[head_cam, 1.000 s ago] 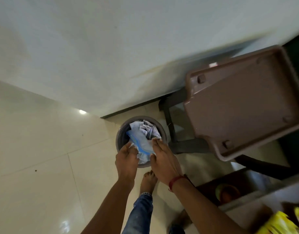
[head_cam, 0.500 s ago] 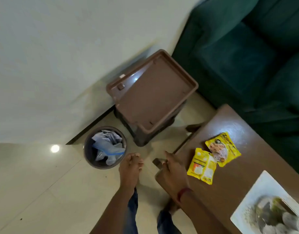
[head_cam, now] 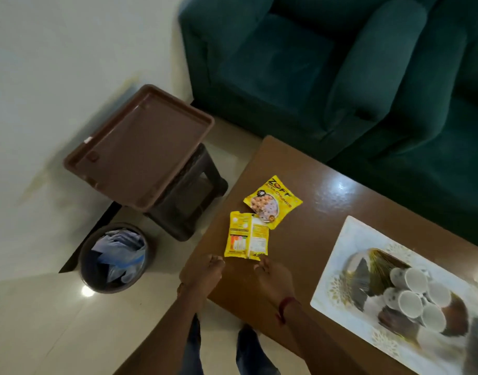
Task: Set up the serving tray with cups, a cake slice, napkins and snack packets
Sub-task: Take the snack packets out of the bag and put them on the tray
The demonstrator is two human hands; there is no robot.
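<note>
Two yellow snack packets lie on the brown table (head_cam: 300,239): one (head_cam: 273,203) face up, the other (head_cam: 246,239) just nearer me. My right hand (head_cam: 271,277) is over the table with its fingertips at the nearer packet's lower edge, holding nothing. My left hand (head_cam: 202,274) hovers at the table's left edge, fingers loosely curled and empty. A white patterned serving tray (head_cam: 348,269) at the right carries several white cups (head_cam: 419,296).
A brown plastic tray (head_cam: 140,147) rests on a dark stool (head_cam: 197,190) by the wall. A round bin (head_cam: 116,258) full of paper and plastic stands on the tiled floor at left. A green sofa (head_cam: 340,71) runs behind the table.
Both hands have left the bin and come over to the table. The view has swung right, bringing the packets and the serving tray with cups into sight.
</note>
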